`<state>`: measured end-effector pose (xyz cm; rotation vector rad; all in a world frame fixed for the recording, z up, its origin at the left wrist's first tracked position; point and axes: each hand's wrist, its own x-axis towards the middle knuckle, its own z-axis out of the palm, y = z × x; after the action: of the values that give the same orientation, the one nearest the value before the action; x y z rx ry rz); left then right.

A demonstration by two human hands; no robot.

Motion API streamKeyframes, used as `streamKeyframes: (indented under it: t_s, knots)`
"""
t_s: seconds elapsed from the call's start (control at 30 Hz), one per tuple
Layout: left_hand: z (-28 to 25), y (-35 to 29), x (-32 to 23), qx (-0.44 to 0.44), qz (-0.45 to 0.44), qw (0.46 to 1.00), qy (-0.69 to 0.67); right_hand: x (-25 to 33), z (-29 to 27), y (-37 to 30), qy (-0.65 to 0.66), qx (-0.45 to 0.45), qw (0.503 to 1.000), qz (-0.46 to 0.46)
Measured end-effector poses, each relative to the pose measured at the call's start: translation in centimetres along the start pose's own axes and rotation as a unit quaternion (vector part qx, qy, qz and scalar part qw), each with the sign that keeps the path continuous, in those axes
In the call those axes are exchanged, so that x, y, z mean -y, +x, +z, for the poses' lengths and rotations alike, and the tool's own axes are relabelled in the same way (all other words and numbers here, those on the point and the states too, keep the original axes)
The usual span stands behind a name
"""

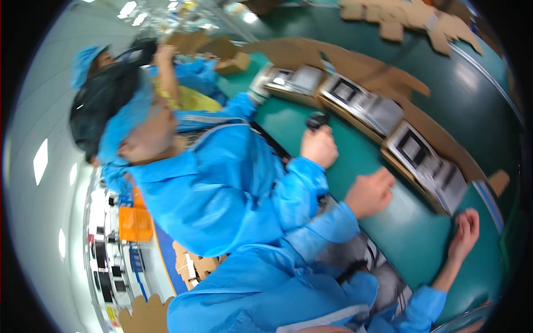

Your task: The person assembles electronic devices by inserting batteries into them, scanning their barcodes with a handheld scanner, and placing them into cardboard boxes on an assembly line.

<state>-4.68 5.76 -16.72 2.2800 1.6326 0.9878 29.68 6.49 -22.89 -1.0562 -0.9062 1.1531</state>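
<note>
My left hand (369, 194) is curled into a fist on the green table (411, 227), and I see nothing in it. My right hand (463, 233) rests on the same table with its fingers loosely apart, close to the near end of a cardboard tray (427, 164) of flat black and grey devices. To my left a co-worker in a blue coat leans over the table. That person's hand (319, 147) grips a small black object (317, 119). The picture is tilted and blurred.
Two more cardboard trays (361, 102) (294, 80) of the same devices line the table's far side. Flat cardboard blanks (405, 16) lie beyond. Another person in blue (166, 61) stands further back. An orange bin (135, 223) and small cartons (191, 266) are at the lower left.
</note>
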Motion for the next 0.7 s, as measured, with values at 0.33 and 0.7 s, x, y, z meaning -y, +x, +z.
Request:
streamKeyframes:
  t_s: [0.33, 0.7]
  knots:
    - [-0.2, 0.9, 0.5, -0.013, -0.021, 0.999, -0.041, 2.5, 3.3, 0.1, 0.065, 0.002, 0.998, 0.019]
    - [-0.1, 0.5, 0.7, -0.001, -0.061, 0.997, -0.046, 2.5, 2.6, 1.0, 0.147, 0.021, 0.988, 0.037]
